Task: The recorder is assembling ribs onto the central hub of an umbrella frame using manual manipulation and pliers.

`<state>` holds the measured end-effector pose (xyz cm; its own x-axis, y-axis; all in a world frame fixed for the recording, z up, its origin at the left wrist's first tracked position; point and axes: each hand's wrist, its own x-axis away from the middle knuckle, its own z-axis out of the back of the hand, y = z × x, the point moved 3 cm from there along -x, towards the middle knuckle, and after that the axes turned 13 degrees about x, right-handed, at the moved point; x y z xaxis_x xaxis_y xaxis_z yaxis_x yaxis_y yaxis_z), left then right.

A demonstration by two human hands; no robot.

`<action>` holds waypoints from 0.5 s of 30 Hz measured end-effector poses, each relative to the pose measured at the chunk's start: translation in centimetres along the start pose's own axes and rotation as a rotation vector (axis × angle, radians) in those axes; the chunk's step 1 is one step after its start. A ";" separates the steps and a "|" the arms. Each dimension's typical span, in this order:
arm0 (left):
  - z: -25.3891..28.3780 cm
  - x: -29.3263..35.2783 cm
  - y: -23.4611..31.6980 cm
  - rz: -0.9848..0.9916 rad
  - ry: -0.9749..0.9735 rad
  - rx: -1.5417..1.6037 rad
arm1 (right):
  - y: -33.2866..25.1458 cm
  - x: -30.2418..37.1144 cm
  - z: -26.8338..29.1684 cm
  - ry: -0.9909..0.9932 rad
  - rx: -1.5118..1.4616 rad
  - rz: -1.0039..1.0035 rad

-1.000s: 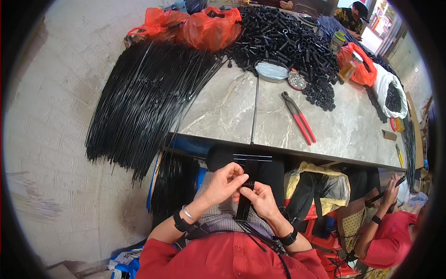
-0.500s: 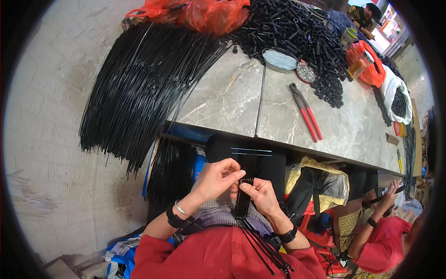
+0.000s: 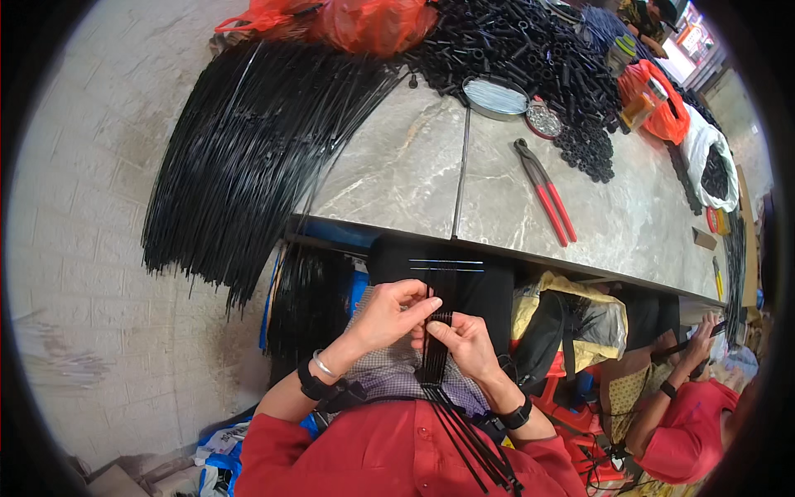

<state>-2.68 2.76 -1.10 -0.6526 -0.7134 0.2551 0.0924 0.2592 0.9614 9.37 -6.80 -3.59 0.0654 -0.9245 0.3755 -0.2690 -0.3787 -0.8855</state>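
Over my lap, a narrow band of thin black plastic strands (image 3: pixel 433 364) runs away from my body, its loose strand ends (image 3: pixel 472 443) trailing across my red shirt. Two thin shiny metal rods (image 3: pixel 447 269) lie crosswise at its far end. My right hand (image 3: pixel 469 345) pinches the band's right edge, thumb on top, beside a short row of crosswise loops. On the other side, my left hand (image 3: pixel 392 316) has its thumb and index finger pressed together at the strands. Fingers hide exactly what lies in that pinch.
A grey marble-patterned table (image 3: pixel 389 174) holds a sheaf of long black strands (image 3: pixel 240 157), a heap of black tubular parts (image 3: pixel 513 58), red-handled cutters (image 3: pixel 546 195), an oval tin of rods (image 3: pixel 495 98) and a dish of small metal pieces (image 3: pixel 542 118). A co-worker in red (image 3: pixel 683 427) sits at right.
The whole view has shifted slightly. Both hands keep nearly the same grip on the black band, with only small finger movement at the left hand.
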 end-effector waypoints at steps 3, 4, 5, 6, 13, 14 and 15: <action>0.1 0.0 0.0 0.017 -0.001 0.015 | 0.0 0.1 0.0 -0.005 0.006 -0.017; 0.1 0.0 0.0 0.018 -0.003 0.014 | 0.0 0.1 0.0 -0.001 -0.011 -0.019; 0.0 0.1 0.0 0.027 -0.001 0.025 | 0.0 0.2 0.0 0.002 -0.028 -0.020; 0.0 0.1 0.0 0.037 0.001 0.034 | 0.0 0.1 0.0 0.003 -0.030 -0.020; 0.2 0.0 -0.8 0.021 0.007 0.028 | -0.1 0.2 -0.1 0.002 -0.025 -0.004; -0.1 0.0 -0.7 0.002 0.009 0.047 | -0.1 0.2 -0.1 0.015 -0.014 0.005; -0.2 0.0 -0.6 -0.017 0.011 0.065 | 0.0 0.2 -0.1 0.016 -0.015 0.006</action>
<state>-2.56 2.52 -1.63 -0.6453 -0.7251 0.2406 0.0321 0.2889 0.9568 9.32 -6.98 -3.52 0.0481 -0.9260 0.3745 -0.2839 -0.3721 -0.8837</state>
